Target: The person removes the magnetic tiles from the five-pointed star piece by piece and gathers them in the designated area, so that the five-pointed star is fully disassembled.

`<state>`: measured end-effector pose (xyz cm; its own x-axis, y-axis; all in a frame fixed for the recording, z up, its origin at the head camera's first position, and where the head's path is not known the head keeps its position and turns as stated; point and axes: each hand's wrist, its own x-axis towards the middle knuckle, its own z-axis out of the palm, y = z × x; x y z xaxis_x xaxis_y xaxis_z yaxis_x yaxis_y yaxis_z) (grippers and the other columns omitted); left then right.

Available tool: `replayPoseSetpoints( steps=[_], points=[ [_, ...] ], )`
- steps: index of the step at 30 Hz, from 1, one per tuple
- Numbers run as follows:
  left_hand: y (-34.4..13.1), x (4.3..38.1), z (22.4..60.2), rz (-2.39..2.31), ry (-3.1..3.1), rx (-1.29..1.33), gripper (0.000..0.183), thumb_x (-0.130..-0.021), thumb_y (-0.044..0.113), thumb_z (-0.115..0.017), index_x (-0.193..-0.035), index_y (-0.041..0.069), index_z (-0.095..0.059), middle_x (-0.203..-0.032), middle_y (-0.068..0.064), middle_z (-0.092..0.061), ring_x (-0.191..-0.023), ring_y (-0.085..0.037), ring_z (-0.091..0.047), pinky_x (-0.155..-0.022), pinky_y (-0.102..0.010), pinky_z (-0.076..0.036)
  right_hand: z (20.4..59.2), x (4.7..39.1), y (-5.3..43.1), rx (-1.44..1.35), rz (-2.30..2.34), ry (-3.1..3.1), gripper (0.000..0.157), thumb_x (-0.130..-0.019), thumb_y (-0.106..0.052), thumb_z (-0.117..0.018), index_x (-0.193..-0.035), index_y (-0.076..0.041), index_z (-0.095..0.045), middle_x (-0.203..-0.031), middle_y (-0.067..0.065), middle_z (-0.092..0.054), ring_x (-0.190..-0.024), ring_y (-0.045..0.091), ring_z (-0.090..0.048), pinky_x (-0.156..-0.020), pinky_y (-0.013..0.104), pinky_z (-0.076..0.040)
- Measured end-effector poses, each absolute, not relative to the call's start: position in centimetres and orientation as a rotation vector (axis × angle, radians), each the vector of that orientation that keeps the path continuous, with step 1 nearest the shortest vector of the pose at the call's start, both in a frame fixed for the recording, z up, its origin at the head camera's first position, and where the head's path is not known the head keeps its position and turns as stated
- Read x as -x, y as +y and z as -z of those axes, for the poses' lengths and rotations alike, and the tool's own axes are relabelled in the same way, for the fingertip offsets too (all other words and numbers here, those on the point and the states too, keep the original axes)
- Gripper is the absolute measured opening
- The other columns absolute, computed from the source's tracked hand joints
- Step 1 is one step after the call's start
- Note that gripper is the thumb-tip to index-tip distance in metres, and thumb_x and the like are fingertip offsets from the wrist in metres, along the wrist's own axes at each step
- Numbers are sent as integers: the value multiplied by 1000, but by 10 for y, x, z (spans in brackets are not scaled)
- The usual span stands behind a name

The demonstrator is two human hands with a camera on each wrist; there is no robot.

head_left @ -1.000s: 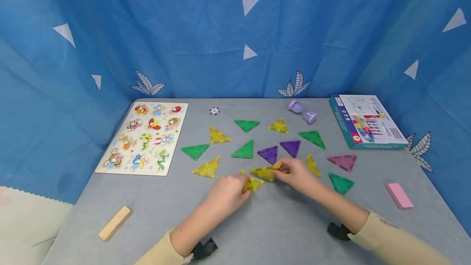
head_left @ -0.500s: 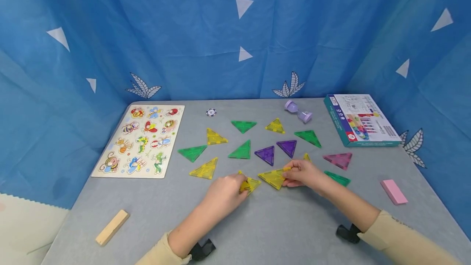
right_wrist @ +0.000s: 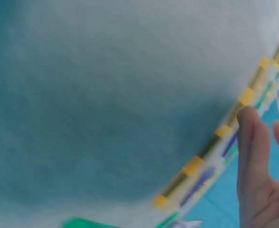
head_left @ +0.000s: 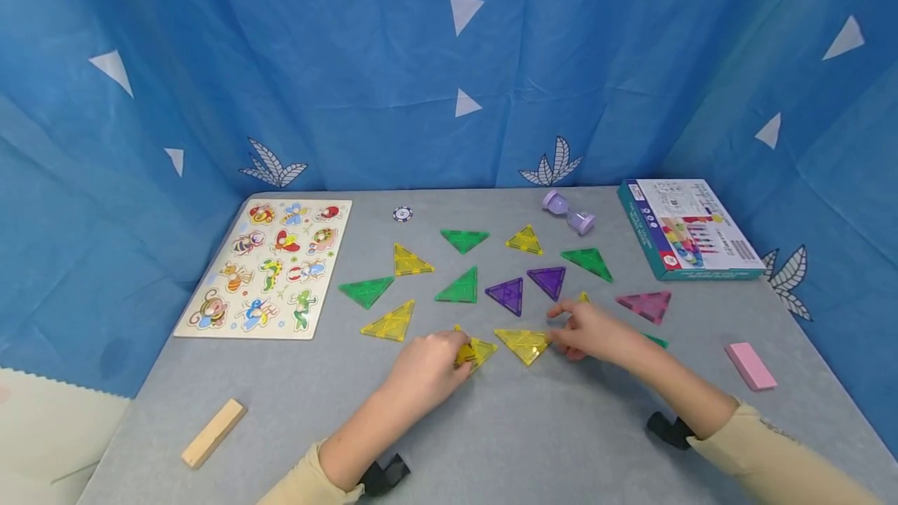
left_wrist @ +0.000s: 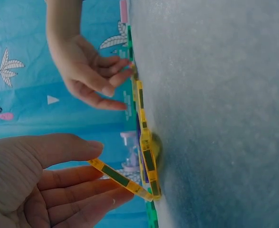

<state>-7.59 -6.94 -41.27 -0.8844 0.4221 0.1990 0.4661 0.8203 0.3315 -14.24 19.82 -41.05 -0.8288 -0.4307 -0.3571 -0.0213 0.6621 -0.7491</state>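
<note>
My left hand [head_left: 429,369] pinches a yellow triangular magnetic tile [left_wrist: 115,176] between thumb and fingers. That tile stands tilted, its lower edge meeting another yellow triangle [head_left: 484,351] that lies on the table. Just to the right lies a separate-coloured match, a yellow triangle [head_left: 522,343], flat with its point toward me. Beside its right corner is my right hand [head_left: 592,331], fingers loosely extended and holding nothing. In the right wrist view the fingertips [right_wrist: 247,114] overlap a yellow tile's edge [right_wrist: 179,180]; whether they touch it I cannot tell.
Several green, yellow and purple triangles surround the hands, including a purple one [head_left: 505,296]. A wooden insect puzzle [head_left: 330,256] lies left, a wooden block [head_left: 213,433] front left. A sand timer [head_left: 568,213], a box [head_left: 691,232] and a pink block [head_left: 751,365] are on the right.
My right hand has drawn a yellow triangle slightly right and toward me, laid it flat and let go of it. My left hand keeps its pinch in nearly the same place.
</note>
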Motion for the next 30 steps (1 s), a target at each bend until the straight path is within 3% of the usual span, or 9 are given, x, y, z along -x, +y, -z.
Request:
replayPoseSetpoints(
  steps=[5,11,15,22,30],
  points=[
    [-71,75,413,571,-2888,688,20,-78,19,-73,-95,9,-68,-84,-1,-69,-69,-11,-63,-58,-25,-51,400,132,170,679,796,2681,26,-86,-16,-67,-109,-5,-64,-81,0,-65,-70,13,-59,-60,29,-50],
    [-74,74,410,570,-2908,653,21,-78,20,-74,-94,9,-67,-82,-2,-69,-64,-12,-62,-53,-25,-49,408,119,114,971,562,2750,54,-77,-35,-75,-117,-3,-60,-106,8,-64,-96,21,-60,-80,36,-51],
    [-78,75,409,653,-2933,598,22,-80,19,-72,-98,9,-65,-80,-3,-68,-56,-7,-54,-46,-20,-42,416,116,90,1042,353,2774,63,-71,-49,-76,-114,-5,-61,-99,3,-60,-88,18,-57,-75,33,-50],
    [-94,83,405,748,-2911,471,23,-80,8,-68,-103,7,-65,-66,2,-60,-44,-3,-38,-39,-18,-34,421,117,75,1041,219,2800,56,-68,-46,-77,-101,-4,-61,-85,1,-52,-75,17,-49,-64,30,-47],
    [-148,84,374,890,-3049,296,20,-82,4,-63,-102,8,-66,-82,0,-64,-59,-8,-50,-51,-24,-43,418,123,72,1063,255,2787,61,-68,-40,-75,-113,-1,-59,-97,5,-54,-84,18,-49,-69,31,-45]
  ],
)
